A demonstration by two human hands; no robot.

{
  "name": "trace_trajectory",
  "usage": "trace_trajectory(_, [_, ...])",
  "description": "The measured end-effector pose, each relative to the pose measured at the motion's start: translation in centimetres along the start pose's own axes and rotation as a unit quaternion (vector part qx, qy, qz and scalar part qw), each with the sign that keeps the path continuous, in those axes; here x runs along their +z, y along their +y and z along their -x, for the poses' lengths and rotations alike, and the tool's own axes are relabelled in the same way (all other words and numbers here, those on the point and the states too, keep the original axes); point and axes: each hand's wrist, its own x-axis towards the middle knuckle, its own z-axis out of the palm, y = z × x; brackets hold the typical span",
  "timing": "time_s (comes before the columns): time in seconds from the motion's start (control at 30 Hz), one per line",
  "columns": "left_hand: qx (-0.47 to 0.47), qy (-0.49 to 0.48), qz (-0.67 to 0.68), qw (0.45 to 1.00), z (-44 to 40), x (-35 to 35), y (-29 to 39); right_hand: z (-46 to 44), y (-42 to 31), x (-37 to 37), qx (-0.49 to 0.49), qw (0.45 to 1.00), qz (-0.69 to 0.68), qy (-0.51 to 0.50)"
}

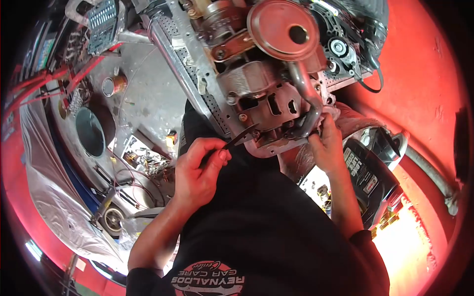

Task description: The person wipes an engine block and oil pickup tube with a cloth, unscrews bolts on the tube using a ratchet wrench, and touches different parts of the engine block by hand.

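Note:
My left hand (pixel 198 170) is closed round the dark handle of a thin knife-like tool (pixel 242 135). The blade points up and right, its tip at the lower edge of an engine (pixel 254 79). My right hand (pixel 327 143) grips the engine's lower right edge beside a curved metal pipe (pixel 308 93); some of its fingertips are hidden. A round metal pickup cover (pixel 282 29) with a dark hole sits on top of the engine, joined to the pipe. Exposed metal housings and bolts lie between the cover and the blade.
A perforated metal tray (pixel 215 106) lies under the engine. On the floor at left are a bucket (pixel 90 132), a can (pixel 114 86) and loose hardware (pixel 140 155). Black oil containers (pixel 368 177) stand at right, near a red wall (pixel 419 59). A socket set (pixel 102 24) is upper left.

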Motion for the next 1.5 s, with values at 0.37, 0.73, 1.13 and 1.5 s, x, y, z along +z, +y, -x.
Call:
trace_trajectory(0.37, [0.08,-0.012,-0.037,0.996,0.0,-6.0,-4.4,0.8,-1.0,-2.2,-0.146,0.926,0.34,0.079])
trace_trajectory(0.73, [0.304,-0.189,-0.282,0.89,-2.8,-0.9,-4.1,10.3,-2.9,0.4,0.139,0.848,-0.285,0.425])
trace_trajectory(1.13, [0.238,-0.098,-0.381,0.888,-2.0,4.1,-2.4,5.9,1.1,-0.8,0.095,0.837,-0.42,0.338])
trace_trajectory(1.5, [0.224,-0.078,-0.366,0.9,-2.0,4.8,-2.4,3.3,1.2,-0.9,0.06,0.88,-0.425,0.2])
